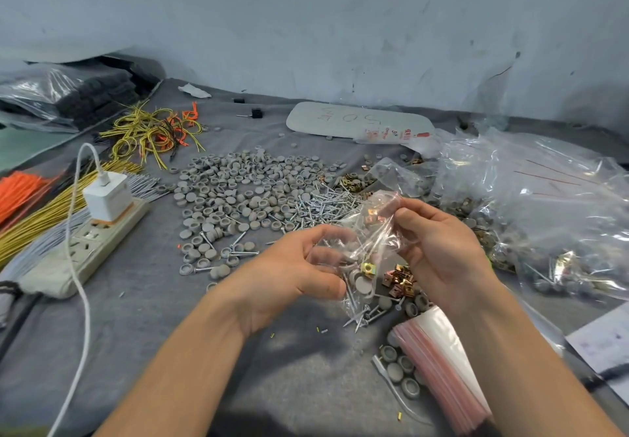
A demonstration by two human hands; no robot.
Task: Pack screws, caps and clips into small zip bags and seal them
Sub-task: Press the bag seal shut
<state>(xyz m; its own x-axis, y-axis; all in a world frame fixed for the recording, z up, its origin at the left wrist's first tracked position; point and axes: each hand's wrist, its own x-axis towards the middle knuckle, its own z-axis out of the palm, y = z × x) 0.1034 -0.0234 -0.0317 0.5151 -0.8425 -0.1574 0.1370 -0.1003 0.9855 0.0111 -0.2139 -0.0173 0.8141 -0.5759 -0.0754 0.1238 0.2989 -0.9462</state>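
A small clear zip bag hangs between my hands above the grey cloth. My left hand grips its lower part, where screws, grey caps and a yellow clip show through the plastic. My right hand pinches the bag's upper edge. Behind the bag lie a wide spread of grey caps and a heap of silver screws. Brass clips sit in a small pile just under my right hand. A stack of empty zip bags with pink strips lies at the front right.
A power strip with a white charger and cable lies at the left, beside bundles of yellow, orange and grey ties. Large clear bags of packed parts fill the right. A white card lies near the wall.
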